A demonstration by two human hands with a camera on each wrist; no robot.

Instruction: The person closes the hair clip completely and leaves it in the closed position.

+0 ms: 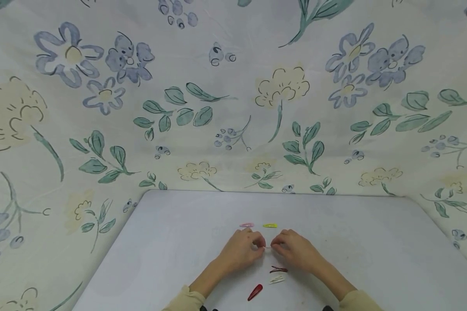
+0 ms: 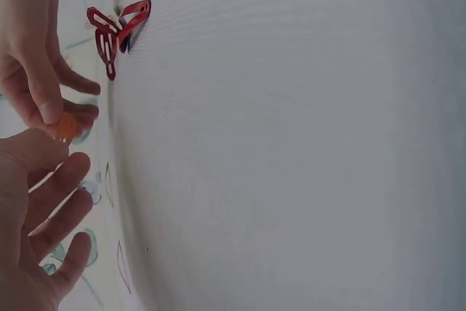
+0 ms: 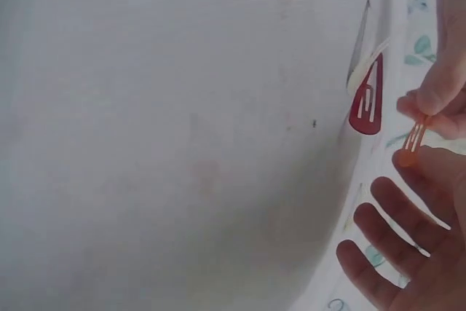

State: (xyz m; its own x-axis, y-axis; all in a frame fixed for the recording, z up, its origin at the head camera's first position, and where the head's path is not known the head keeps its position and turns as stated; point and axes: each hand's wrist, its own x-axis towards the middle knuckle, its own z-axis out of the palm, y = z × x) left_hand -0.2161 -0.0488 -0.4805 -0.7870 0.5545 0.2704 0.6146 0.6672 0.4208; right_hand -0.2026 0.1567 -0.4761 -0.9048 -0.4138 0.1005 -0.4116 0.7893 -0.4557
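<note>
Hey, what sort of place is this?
Possibly an indoor corner set up for tabletop handwork; the wider room is out of view. A plain white table, a floral-patterned backdrop behind and beside it, and an orange hair clip held over the table suggest that.

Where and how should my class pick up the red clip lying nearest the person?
Probably by pinching the red clip across its broad, rounded end, which offers more to hold than the narrow tip pointing toward the person. I'd come from above, slightly left: it lies on the table, with the pale clip off to its right.
</note>
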